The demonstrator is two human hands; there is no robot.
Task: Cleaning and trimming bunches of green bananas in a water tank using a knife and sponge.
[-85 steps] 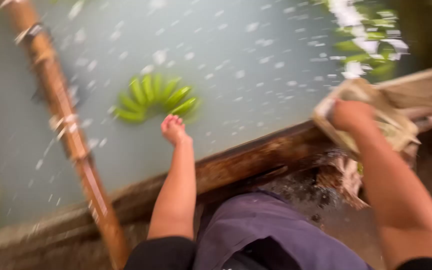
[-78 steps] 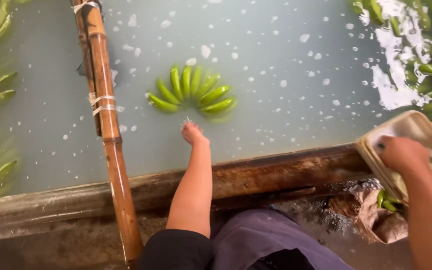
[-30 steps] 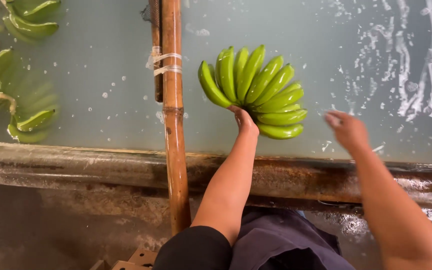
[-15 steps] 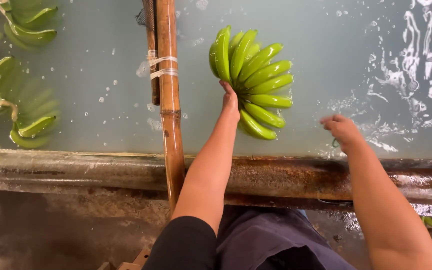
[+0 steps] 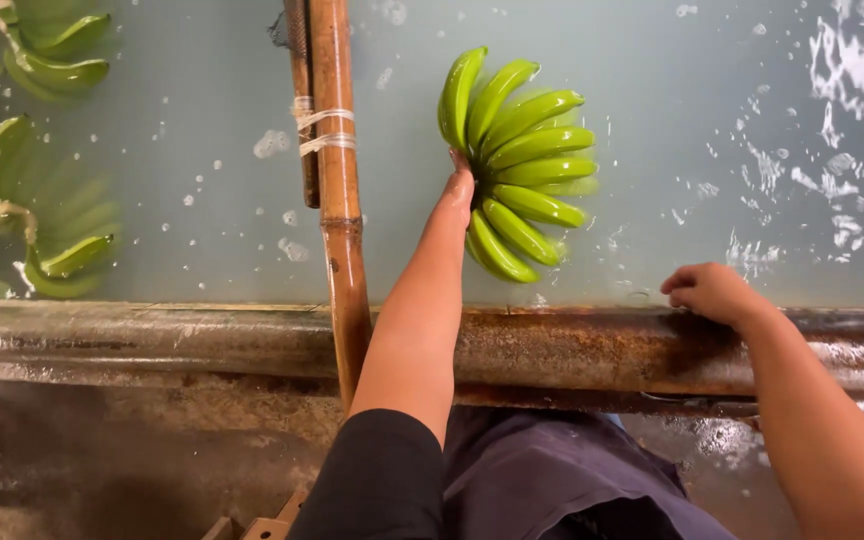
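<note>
Green bananas (image 5: 517, 170), one fanned bunch, were held at the crown by the left hand (image 5: 459, 187), just above the water (image 5: 672, 90) of the tank. Only a fingertip grasp was seen; a wet crown could be let slip and the fruit bruised on the rusty rim (image 5: 562, 345). The right hand (image 5: 714, 291) was rested loosely curled on that rim, holding nothing. A bamboo pole (image 5: 335, 160) was noted just left of the bunch, crowding the lift. More bunches (image 5: 47, 60) were floated far left.
</note>
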